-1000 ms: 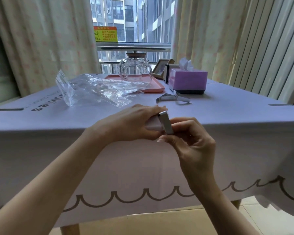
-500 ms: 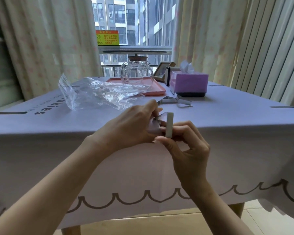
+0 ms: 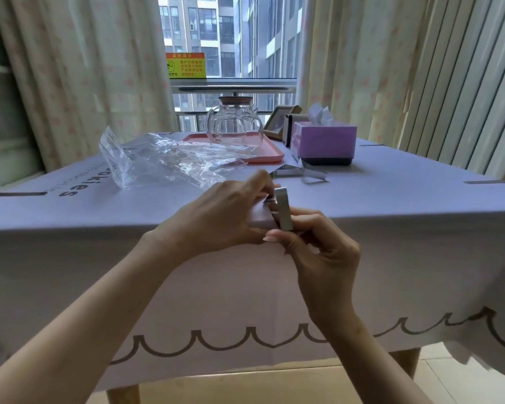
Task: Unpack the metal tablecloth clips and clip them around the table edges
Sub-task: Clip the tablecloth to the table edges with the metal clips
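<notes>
The left hand (image 3: pixel 225 217) and the right hand (image 3: pixel 318 246) meet at the near edge of the surface (image 3: pixel 391 193). Both hold one metal clip (image 3: pixel 283 208) and pinch it tight. The left fingers press on top, likely to keep the lilac cloth (image 3: pixel 245 287) flat. The right fingers curl under and push the clip onto the edge, so it can grab the cloth. Both arms reach forward, wrists bent in toward each other. Two more clips (image 3: pixel 298 173) lie farther back, waiting near the purple tissue box (image 3: pixel 324 144). The empty plastic bag (image 3: pixel 164 161) lies crumpled to the left.
</notes>
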{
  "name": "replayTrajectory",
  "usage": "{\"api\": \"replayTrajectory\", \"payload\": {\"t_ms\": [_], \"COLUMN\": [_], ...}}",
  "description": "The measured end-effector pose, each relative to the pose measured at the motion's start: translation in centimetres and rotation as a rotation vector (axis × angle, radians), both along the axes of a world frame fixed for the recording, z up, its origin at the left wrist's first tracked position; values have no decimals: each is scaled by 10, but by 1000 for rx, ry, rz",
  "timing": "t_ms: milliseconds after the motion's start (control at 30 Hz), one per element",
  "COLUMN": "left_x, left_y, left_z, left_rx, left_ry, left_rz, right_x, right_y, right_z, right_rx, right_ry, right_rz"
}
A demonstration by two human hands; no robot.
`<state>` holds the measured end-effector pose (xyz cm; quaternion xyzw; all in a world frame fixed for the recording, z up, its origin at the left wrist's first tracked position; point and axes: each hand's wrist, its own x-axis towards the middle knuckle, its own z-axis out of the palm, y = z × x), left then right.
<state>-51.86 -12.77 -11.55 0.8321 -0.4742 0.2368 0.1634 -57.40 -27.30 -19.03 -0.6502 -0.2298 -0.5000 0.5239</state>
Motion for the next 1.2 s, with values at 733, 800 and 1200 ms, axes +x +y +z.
{"api": "replayTrajectory", "payload": {"t_ms": [733,800,1200], "left_x": [0,-1,-6], "left_y": [1,2,4], "left_z": [7,8,10], "left_rx": [89,81,71], "left_ry": [132,145,112], "left_rz": [80,83,43], "right_x": [-26,-26,-32], "right_y": [11,12,14], "right_z": [21,26,31], "right_rx": [68,79,136], "right_ry": [115,113,165], "right_rz": [32,34,45]}}
